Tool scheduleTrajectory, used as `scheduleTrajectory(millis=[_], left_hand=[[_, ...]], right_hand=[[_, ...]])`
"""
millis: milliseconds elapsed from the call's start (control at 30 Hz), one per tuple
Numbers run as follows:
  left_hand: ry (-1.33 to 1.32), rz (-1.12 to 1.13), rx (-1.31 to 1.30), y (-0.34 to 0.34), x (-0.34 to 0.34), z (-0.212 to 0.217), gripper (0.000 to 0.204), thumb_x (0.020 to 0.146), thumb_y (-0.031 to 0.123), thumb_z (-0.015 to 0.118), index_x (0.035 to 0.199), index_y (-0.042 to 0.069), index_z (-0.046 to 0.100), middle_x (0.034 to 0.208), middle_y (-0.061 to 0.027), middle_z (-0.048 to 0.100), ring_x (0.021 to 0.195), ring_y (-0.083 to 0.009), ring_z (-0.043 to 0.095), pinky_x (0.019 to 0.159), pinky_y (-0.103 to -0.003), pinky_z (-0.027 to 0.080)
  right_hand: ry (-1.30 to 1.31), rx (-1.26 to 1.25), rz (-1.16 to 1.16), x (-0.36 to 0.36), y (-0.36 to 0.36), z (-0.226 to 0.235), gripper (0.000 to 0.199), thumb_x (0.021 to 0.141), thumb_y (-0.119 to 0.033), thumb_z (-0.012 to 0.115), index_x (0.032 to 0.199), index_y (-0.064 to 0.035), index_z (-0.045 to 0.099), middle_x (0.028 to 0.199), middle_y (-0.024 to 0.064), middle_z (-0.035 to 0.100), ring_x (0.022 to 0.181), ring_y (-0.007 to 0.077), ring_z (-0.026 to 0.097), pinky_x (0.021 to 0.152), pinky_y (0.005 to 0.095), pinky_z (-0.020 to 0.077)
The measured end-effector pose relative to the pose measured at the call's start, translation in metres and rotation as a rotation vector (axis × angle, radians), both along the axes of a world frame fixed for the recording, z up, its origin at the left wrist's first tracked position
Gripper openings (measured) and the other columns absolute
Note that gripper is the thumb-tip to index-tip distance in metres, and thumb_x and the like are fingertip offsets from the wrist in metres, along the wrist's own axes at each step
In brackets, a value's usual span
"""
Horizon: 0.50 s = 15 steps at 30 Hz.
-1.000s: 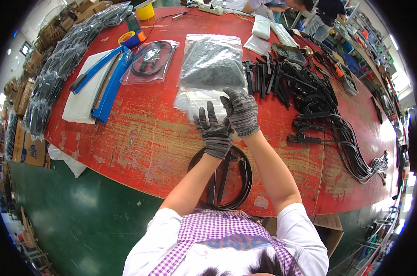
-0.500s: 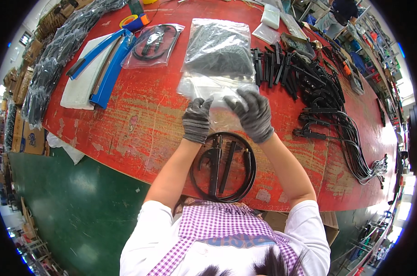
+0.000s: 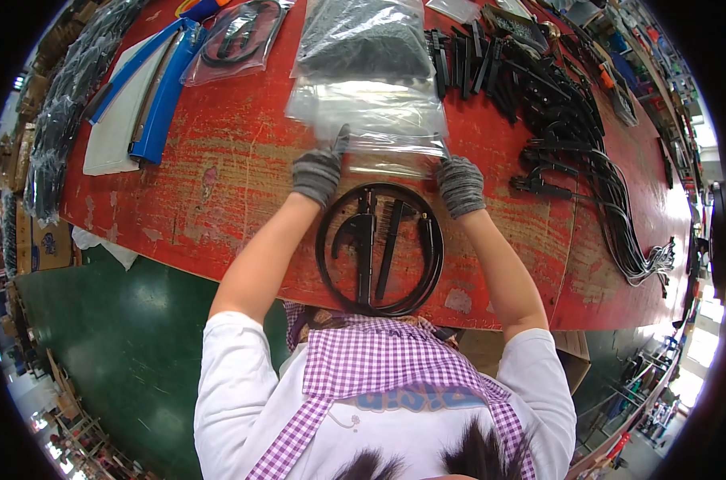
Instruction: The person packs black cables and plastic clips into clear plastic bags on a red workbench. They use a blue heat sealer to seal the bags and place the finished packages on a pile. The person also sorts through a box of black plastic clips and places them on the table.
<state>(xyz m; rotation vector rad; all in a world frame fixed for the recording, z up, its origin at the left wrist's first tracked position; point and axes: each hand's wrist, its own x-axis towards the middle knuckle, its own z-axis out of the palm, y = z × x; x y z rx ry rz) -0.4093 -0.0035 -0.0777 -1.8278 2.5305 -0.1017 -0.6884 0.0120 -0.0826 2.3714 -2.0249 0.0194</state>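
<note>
Both my hands wear grey knit gloves. My left hand (image 3: 318, 171) grips the left edge of a clear plastic bag (image 3: 388, 144), its index finger stretched up along the film. At the bag's opposite edge, the fingers of my right hand (image 3: 460, 183) are closed on the film. The bag stretches flat between them, its upper part over other clear bags. Just below lies a coiled black cable (image 3: 321, 260) in a ring. Inside the ring are a black clamp-like handle (image 3: 366, 252) and a slim black bristled piece (image 3: 391, 248).
A bag of dark pieces (image 3: 363, 40) lies beyond my hands. At left are a blue bag sealer (image 3: 163, 96) and a bagged cable coil (image 3: 239, 40). Loose black parts (image 3: 467, 60) and bundled black cables (image 3: 611, 208) lie at right on the worn red table (image 3: 243, 184).
My hands have moved apart, and the crumpled clear film between them is now spread flat. The view has shifted, so the table's things sit higher in the picture.
</note>
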Motion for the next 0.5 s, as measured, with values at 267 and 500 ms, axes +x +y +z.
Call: scheduleTrajectory(millis=[267, 500], left_hand=[[-0.073, -0.552, 0.099, 0.077, 0.029, -0.008, 0.034, 0.079, 0.022, 0.048, 0.109, 0.007, 0.055, 0.072, -0.0069, 0.059, 0.060, -0.0209, 0.059, 0.047, -0.034, 0.046], [0.226, -0.129, 0.295, 0.212, 0.078, -0.011, 0.046, 0.073, 0.017, 0.057, 0.117, 0.007, 0.049, 0.082, -0.0109, 0.062, 0.062, -0.0253, 0.060, 0.050, -0.036, 0.047]], right_hand=[[-0.244, 0.291, 0.209, -0.015, 0.194, -0.002, 0.056, 0.073, -0.022, 0.059, 0.127, -0.0165, 0.045, 0.055, 0.0064, 0.047, 0.051, 0.0256, 0.051, 0.043, 0.0396, 0.0371], [-0.304, 0.292, 0.534, 0.021, 0.229, 0.032, 0.046, 0.080, -0.027, 0.050, 0.125, -0.0181, 0.048, 0.063, 0.0056, 0.052, 0.058, 0.0233, 0.053, 0.052, 0.0372, 0.0407]])
